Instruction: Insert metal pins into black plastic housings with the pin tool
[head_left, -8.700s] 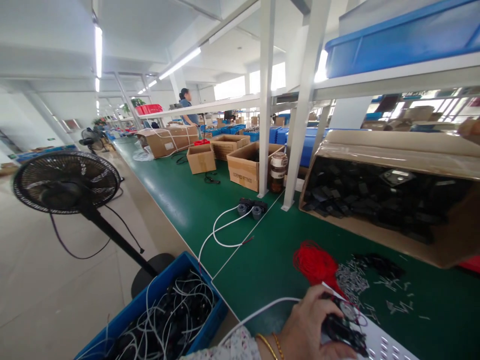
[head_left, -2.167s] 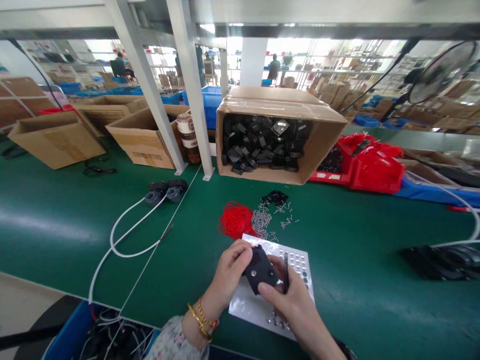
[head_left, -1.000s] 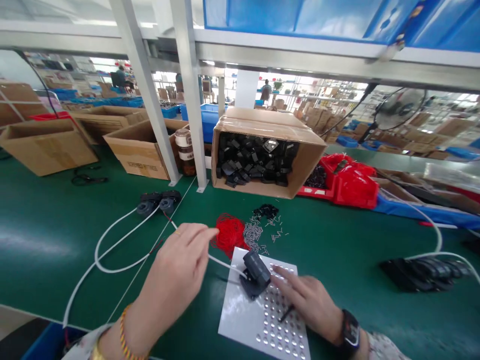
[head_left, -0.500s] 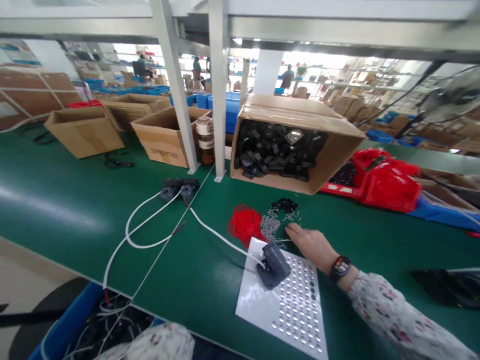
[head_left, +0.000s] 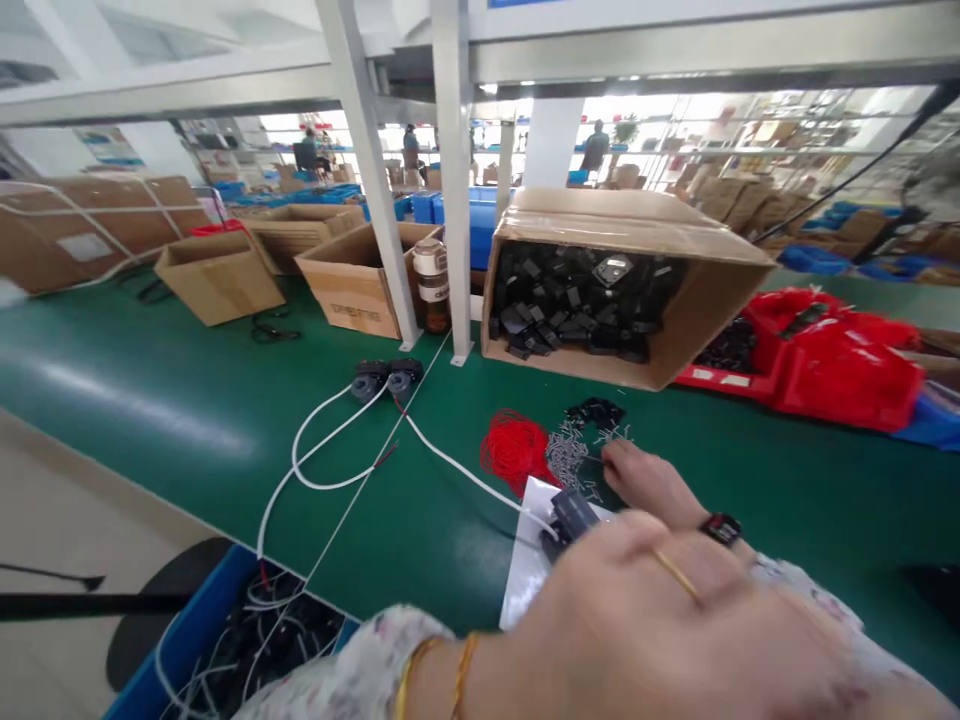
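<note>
My left hand (head_left: 645,620) fills the lower right foreground, smeared by motion, so its fingers cannot be made out. It covers most of the white sheet with rows of holes (head_left: 523,585) and part of the dark grey housing (head_left: 574,513) standing on it. A white cable (head_left: 457,474) runs from that housing. Beyond, my right hand (head_left: 651,484) is closed at the edge of a pile of small screws (head_left: 568,455); a thin pale shaft shows by its fingertips. Red rings (head_left: 514,450) and small black parts (head_left: 595,412) lie beside the screws.
Behind the screws a tipped cardboard box (head_left: 630,215) holds black parts. Red bins (head_left: 780,375) stand to its right. Metal posts (head_left: 453,200) and a bottle (head_left: 431,285) are at centre. Two cabled housings (head_left: 386,378) lie left. A blue crate (head_left: 169,645) sits below the table edge.
My left hand has come up from the lower edge and swung right, over the sheet and housing. My right hand stays by the screws. The view has shifted slightly left.
</note>
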